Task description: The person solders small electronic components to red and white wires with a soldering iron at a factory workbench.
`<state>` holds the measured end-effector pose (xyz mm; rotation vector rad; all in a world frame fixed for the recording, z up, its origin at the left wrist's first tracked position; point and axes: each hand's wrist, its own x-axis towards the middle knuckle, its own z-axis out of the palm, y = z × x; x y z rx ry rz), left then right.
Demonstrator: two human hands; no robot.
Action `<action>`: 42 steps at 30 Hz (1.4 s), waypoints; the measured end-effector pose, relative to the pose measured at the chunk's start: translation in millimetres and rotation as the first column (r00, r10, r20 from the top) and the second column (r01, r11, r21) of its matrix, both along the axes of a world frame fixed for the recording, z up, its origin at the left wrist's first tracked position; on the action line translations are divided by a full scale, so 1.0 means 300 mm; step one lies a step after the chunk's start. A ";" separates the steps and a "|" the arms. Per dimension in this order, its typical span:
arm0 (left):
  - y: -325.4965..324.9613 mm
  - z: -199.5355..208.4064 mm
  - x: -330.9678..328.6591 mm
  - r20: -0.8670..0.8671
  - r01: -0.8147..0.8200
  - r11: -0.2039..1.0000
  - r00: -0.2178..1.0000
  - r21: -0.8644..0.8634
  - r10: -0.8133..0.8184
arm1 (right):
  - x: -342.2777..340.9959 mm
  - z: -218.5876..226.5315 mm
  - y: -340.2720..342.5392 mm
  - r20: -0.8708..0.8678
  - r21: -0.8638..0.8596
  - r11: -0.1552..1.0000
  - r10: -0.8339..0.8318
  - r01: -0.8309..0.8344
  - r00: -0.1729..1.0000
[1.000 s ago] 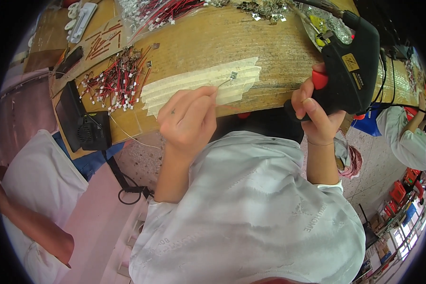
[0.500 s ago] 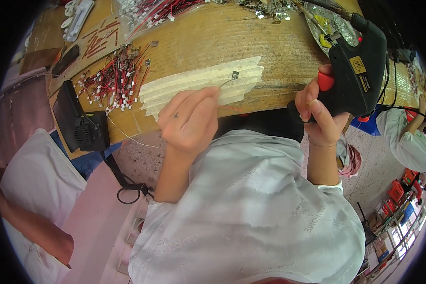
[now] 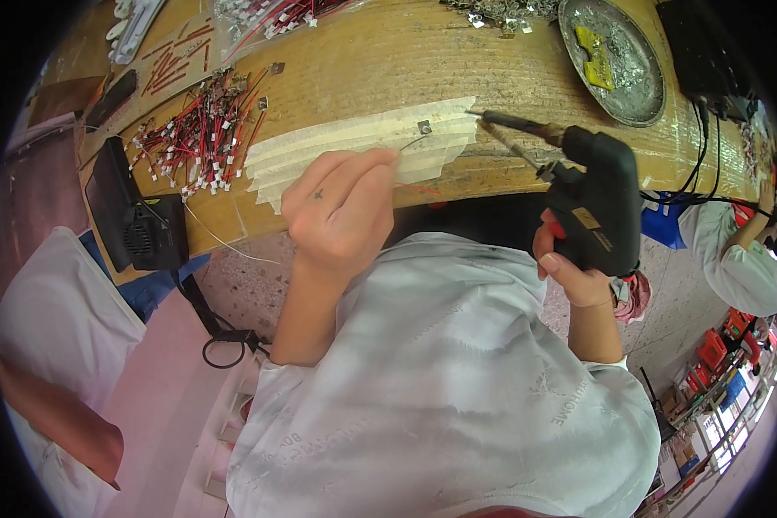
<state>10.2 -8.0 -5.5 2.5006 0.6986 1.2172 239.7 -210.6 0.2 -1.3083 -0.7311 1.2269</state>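
Note:
Strips of pale masking tape (image 3: 319, 147) lie across the bench near its front edge. On them rests a small square metal tab (image 3: 424, 128) with a dark wire (image 3: 413, 142) running to my left hand (image 3: 341, 207). That hand is closed, thumb and fingertips pinching the wire. A thin red wire (image 3: 419, 188) trails beside the fingertips. My right hand (image 3: 576, 274) is wrapped round the grip of a black soldering gun (image 3: 597, 203) with a red trigger. The gun's tip points left, over the right end of the tape and apart from the tab.
A pile of red and black wires with white connectors (image 3: 203, 142) lies at left, beside a black device (image 3: 151, 229). A round metal dish (image 3: 643, 108) holding a yellow sponge (image 3: 594, 59) stands back right. Small metal parts (image 3: 501, 13) lie at the back. People sit on both sides.
The soldering gun has come away from the dish, moving left and nearer to me, with its tip now over the tape. My left hand keeps its pinch almost in place.

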 end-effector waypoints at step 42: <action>0.006 -0.006 -0.002 0.012 0.024 0.999 1.000 -0.046 -0.024 | 0.049 -0.056 0.066 0.360 -0.017 0.995 0.099 -0.099 0.928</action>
